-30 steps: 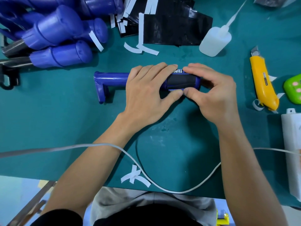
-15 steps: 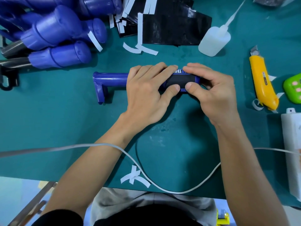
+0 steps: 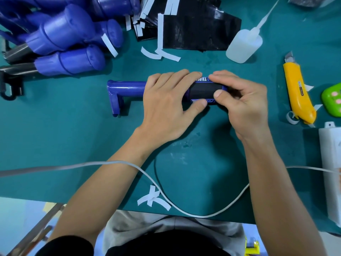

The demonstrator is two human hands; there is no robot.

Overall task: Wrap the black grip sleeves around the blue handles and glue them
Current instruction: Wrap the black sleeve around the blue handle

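Observation:
A blue handle [image 3: 127, 88] lies across the middle of the green mat, its bent end to the left. A black grip sleeve [image 3: 203, 90] covers its right part. My left hand [image 3: 166, 106] lies over the handle's middle, fingers on the far side and thumb pressing the near edge of the sleeve. My right hand [image 3: 243, 100] grips the handle's right end, thumb on the sleeve's near side and fingers curled over the top. A clear glue bottle [image 3: 243, 46] with a long nozzle stands behind, to the right.
Several blue handles [image 3: 68, 60] are piled at the back left. Black sleeve sheets [image 3: 195, 32] and white backing strips [image 3: 160, 54] lie at the back. A yellow utility knife [image 3: 299, 93], a green object [image 3: 332, 100] and a white box [image 3: 330, 163] sit at right. A white cable [image 3: 166, 198] crosses near me.
My right thumb has slid up onto the black sleeve and my left thumb has shifted along its near edge. The handle has stayed in place.

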